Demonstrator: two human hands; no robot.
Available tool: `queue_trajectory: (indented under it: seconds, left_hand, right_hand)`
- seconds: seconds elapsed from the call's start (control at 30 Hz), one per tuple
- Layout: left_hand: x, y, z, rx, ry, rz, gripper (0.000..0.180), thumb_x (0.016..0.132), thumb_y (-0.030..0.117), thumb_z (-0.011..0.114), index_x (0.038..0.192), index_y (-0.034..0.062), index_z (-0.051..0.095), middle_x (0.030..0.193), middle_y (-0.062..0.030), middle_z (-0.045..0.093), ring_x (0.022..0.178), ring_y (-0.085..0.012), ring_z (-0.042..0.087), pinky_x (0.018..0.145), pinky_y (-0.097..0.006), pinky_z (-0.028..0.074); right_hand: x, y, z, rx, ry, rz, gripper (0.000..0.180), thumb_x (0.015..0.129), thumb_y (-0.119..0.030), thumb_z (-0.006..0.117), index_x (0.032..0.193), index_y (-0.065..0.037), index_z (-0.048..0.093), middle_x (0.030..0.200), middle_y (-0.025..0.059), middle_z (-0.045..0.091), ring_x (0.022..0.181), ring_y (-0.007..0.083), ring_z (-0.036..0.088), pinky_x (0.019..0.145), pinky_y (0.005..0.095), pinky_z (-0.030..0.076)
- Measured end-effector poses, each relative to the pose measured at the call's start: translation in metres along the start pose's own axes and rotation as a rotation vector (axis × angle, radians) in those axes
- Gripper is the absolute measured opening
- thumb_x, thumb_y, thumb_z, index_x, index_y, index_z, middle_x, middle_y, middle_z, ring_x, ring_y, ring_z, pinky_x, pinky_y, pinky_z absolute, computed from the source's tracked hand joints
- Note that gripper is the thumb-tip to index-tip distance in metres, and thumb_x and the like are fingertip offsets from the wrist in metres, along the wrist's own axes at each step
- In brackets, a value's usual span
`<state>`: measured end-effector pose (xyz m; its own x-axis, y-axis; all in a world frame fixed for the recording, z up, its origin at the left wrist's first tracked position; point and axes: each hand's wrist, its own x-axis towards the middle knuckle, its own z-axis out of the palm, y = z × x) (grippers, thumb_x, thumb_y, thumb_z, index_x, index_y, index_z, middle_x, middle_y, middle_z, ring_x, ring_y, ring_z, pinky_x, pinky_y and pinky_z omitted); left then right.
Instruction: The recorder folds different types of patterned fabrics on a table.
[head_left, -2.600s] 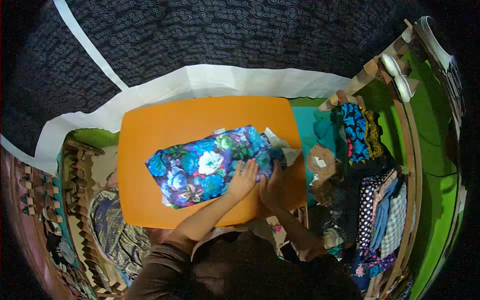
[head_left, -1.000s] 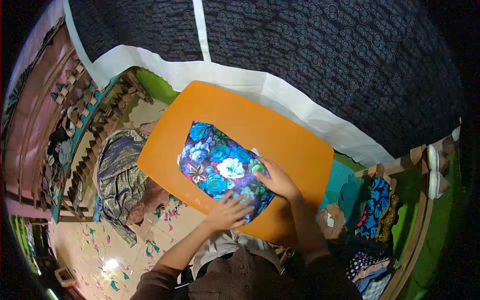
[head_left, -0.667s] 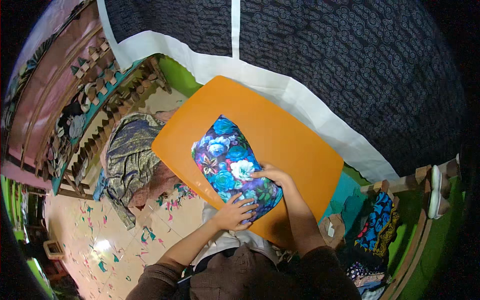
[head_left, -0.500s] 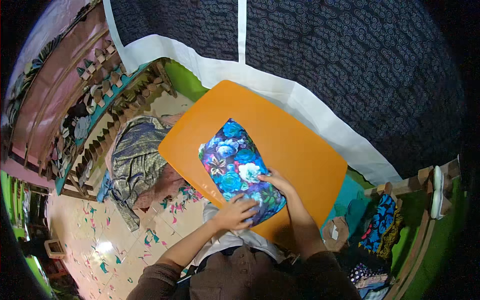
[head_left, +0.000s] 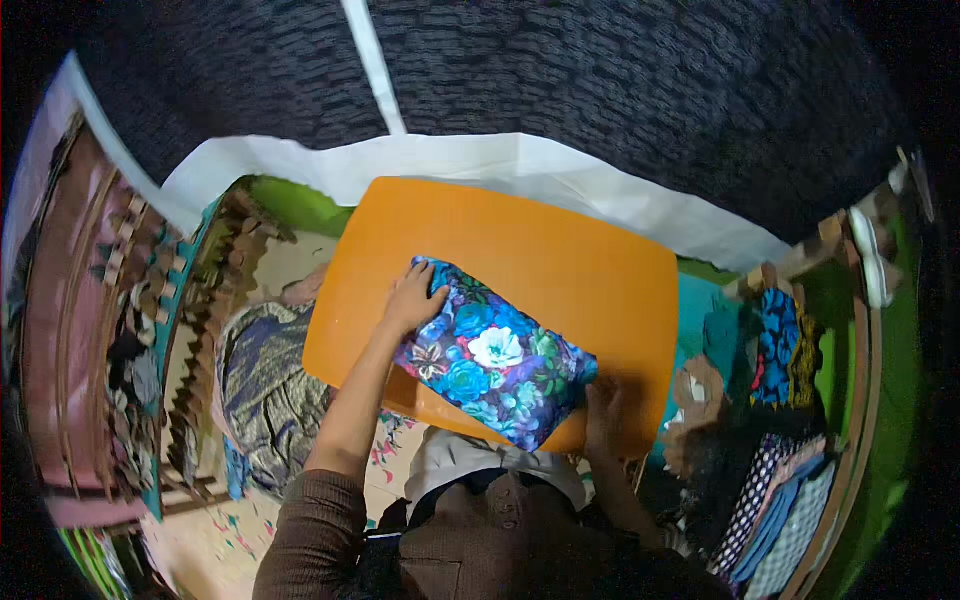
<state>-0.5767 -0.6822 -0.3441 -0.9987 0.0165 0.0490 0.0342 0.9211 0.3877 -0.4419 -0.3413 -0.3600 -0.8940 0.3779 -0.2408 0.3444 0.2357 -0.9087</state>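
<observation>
A padded or folded floral cloth piece (head_left: 497, 348), blue and purple with a white bloom, lies on the orange tabletop (head_left: 520, 240). My left hand (head_left: 412, 300) rests on its far left end, fingers and thumb somewhat apart on the fabric. Beside the cloth's right end is my right hand (head_left: 604, 405), in shadow and smeared by motion. Its fingers do not show clearly enough to tell whether they touch the fabric.
A shimmering dark and gold cloth (head_left: 270, 385) lies heaped on the floor at the left, with coloured scraps near it. Wooden racks (head_left: 165, 350) stand beyond. Folded fabrics (head_left: 775, 520) are stacked at the right. A dark patterned curtain (head_left: 600, 90) hangs behind the table.
My view has turned, swinging the table round in the picture. My left hand has gone from the cloth's near side to its far left end. My right hand has slid off its top to the right end.
</observation>
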Motion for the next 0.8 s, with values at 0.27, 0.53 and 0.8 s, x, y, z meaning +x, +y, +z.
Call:
queue_trajectory:
  seconds: [0.27,0.53,0.8]
  left_hand:
    - [0.035,-0.001,0.009,-0.103,-0.437,-0.054,0.058,0.081,0.041,0.05,0.112,-0.0086,0.049,0.112,-0.0251,0.051,0.098,-0.0366,0.054,0.084,-0.04,0.044]
    - [0.039,-0.022,-0.006,-0.357,-0.779,-0.179,0.051,0.085,0.038,0.049,0.119,0.0003,0.047,0.113,-0.0202,0.053,0.105,-0.0274,0.052,0.088,-0.037,0.041]
    - [-0.005,-0.032,-0.018,-0.66,-0.345,-0.103,0.063,0.083,0.037,0.054,0.125,-0.0053,0.035,0.122,-0.028,0.04,0.116,-0.0367,0.037,0.097,-0.042,0.03]
  right_hand:
    - [-0.019,0.01,0.054,0.348,-0.137,0.107,0.056,0.071,-0.02,0.067,0.117,0.0,0.045,0.11,0.0137,0.051,0.099,0.0248,0.05,0.088,0.0366,0.039]
    - [-0.003,-0.018,0.056,0.575,-0.107,0.306,0.05,0.07,-0.024,0.07,0.109,0.001,0.052,0.103,0.0121,0.057,0.09,0.0236,0.057,0.081,0.0347,0.044]
    - [-0.025,-0.05,0.037,0.147,-0.02,0.176,0.081,0.079,-0.045,0.058,0.136,-0.004,0.019,0.138,0.0175,0.023,0.124,0.0313,0.029,0.099,0.0391,0.029]
